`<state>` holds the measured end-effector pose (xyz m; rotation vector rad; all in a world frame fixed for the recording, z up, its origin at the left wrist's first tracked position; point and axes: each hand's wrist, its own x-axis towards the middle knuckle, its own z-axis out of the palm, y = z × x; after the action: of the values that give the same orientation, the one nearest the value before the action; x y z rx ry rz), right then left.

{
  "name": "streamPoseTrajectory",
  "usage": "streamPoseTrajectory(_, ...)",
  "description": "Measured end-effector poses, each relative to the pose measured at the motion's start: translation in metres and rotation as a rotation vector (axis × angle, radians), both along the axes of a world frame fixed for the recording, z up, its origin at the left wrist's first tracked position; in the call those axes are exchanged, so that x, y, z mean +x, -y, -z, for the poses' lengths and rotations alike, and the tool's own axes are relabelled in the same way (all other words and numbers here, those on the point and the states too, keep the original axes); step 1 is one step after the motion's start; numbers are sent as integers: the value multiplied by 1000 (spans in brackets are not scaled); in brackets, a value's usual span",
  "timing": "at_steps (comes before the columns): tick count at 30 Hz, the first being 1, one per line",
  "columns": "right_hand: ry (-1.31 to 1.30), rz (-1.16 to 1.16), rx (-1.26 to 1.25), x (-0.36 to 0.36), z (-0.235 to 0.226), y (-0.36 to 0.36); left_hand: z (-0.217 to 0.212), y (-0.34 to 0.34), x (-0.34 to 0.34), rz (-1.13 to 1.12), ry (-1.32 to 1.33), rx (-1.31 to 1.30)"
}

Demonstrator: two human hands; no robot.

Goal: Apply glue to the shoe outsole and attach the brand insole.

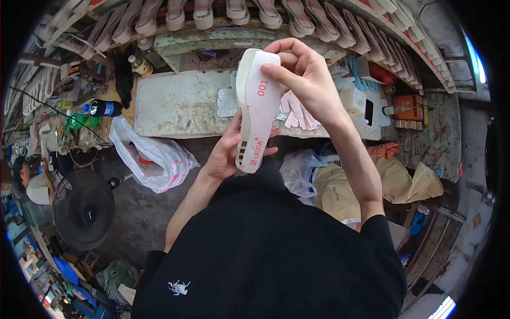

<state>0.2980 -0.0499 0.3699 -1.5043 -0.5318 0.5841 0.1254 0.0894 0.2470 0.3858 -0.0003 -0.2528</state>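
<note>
In the head view, 1 cream shoe sole (258, 109) with a pale pink insole face is held upright in front of the chest, above the edge of a worn workbench (180, 103). The left hand (226, 154) is cupped behind the lower end of the sole, its fingers closed around the back with the fingertips showing past the right edge. The right hand (305, 74) is closed on the upper end, the thumb pressed on the pink face and the fingers curled over the top rim.

The sole is judged light and fairly stiff, with some flex at the narrow waist. The side wall looks smooth, so it is best gripped at the thick heel and toe ends, as it is now, rather than by the thin insole edge, which could lift.

Just beyond the right fingers, loose pink insole pieces (297, 114) lie on the bench. Left of the left fingers, a white plastic bag (154, 157) hangs, and a black fan (83, 210) stands lower down. A row of finished soles (265, 13) is racked above.
</note>
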Motion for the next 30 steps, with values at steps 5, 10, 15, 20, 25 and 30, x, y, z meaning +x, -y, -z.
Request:
streamPoseTrajectory(5, 155, 63, -47, -21, 10, -34, -7, -27, -20, 19, 58, 76)
streamPoseTrajectory(10, 565, 116, -182, -29, 9, -57, -13, -43, -37, 7, 80, 40)
streamPoseTrajectory(15, 831, 123, -243, -24, 7, -66, -15, -56, -41, 18, 112, 69)
streamPoseTrajectory(20, 923, 140, -249, -25, 14, -73, -17, -59, -42, -4, 115, 71)
streamPoseTrajectory(25, 1118, 420, -253, -40, 27, -74, -18, -64, -45, -97, 45, 20)
streamPoseTrajectory(30, 783, 215, -128, -136, 82, -40, -23, -72, -33, -325, 1, -47)
